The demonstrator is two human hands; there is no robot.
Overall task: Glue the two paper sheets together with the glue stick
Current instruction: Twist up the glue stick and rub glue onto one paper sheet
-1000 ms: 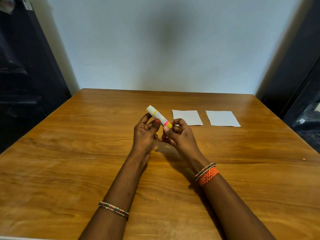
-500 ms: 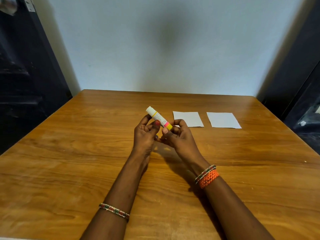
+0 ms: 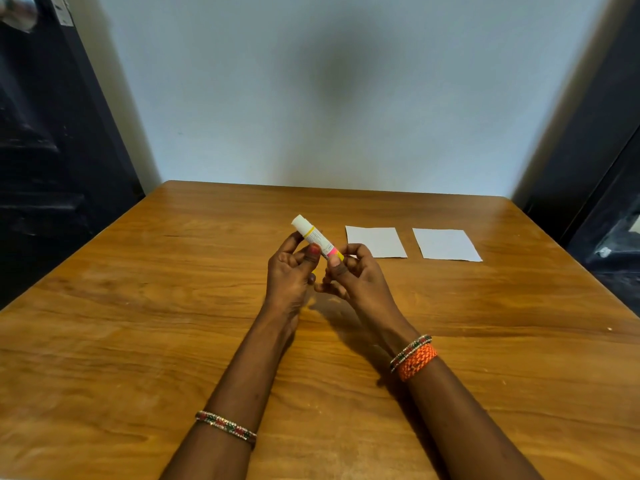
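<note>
Wooden table [image 3: 121,341], brown with visible grain, fills the lower field of view. Nearest the camera, a beaded bracelet [image 3: 225,425] is seen on the left forearm. Farther in, a beaded bangle [image 3: 410,348] and an orange woven band [image 3: 417,362] are worn together on the right wrist, touching each other.

Both forearms are raised above the table and brought together near its centre. The glue stick [image 3: 317,241] is held between the two hands, clear of the tabletop. It is tilted, with its white capped end pointing up and to the left, away from the camera, and its yellow base end lower and to the right. The left hand [image 3: 289,275] is closed on the middle of the tube, thumb in front and fingers behind. The right hand [image 3: 356,282] is pinched on the yellow base end with thumb and forefinger; the remaining fingers are curled underneath. The cap is seen seated on the tube.

Beyond the hands, two white paper sheets are laid flat on the table, side by side and apart. The left sheet [image 3: 375,241] is just beyond the right hand; the right sheet [image 3: 446,244] is farther right. A pale wall [image 3: 329,98] is seen behind the far table edge.
</note>
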